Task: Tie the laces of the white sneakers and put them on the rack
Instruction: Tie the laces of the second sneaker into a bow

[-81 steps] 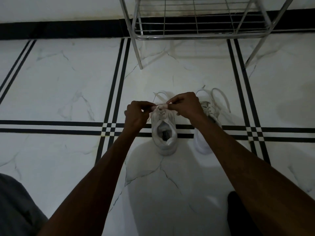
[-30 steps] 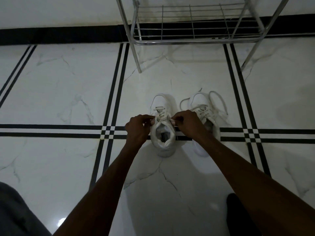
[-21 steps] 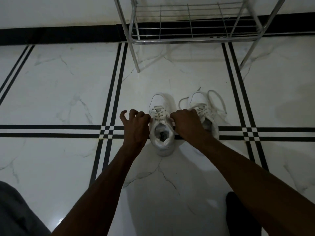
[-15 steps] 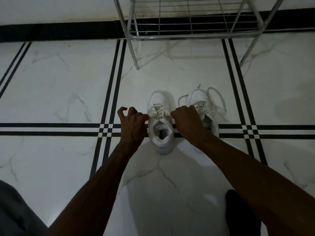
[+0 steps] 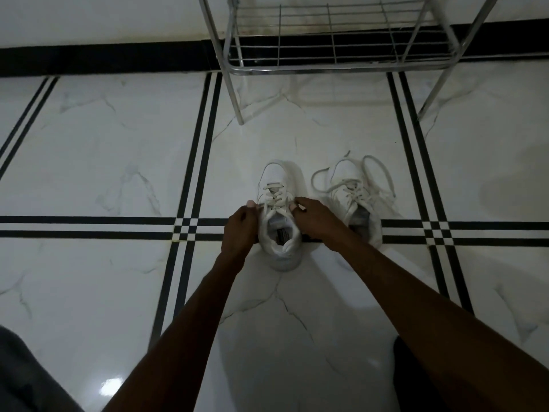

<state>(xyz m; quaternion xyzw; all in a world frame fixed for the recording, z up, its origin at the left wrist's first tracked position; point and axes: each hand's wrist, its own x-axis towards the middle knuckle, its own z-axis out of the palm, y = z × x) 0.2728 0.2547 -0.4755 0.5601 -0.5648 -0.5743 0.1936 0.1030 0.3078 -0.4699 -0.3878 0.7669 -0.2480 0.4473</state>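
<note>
Two white sneakers stand side by side on the marble floor, toes pointing away from me. My left hand point(image 5: 240, 230) grips the left side of the left sneaker point(image 5: 277, 185) near its top eyelets, fingers closed on the lace there. On the sneaker's other side, my right hand point(image 5: 315, 220) pinches the lace. The right sneaker point(image 5: 349, 182) stands apart to the right, its long laces lying loose in loops around its toe. A metal wire shoe rack point(image 5: 332, 66) stands beyond the sneakers against the wall.
The floor is white marble with black double stripes crossing under the sneakers. The rack's legs point(image 5: 236, 96) stand about a shoe length beyond the toes. My clothed knee point(image 5: 20, 370) shows at bottom left, and a dark shape point(image 5: 416, 379) lies at bottom right.
Both hands came down from holding the lace ends above the left sneaker to its sides. The left hand's fingers spread briefly, then closed again at the lace.
</note>
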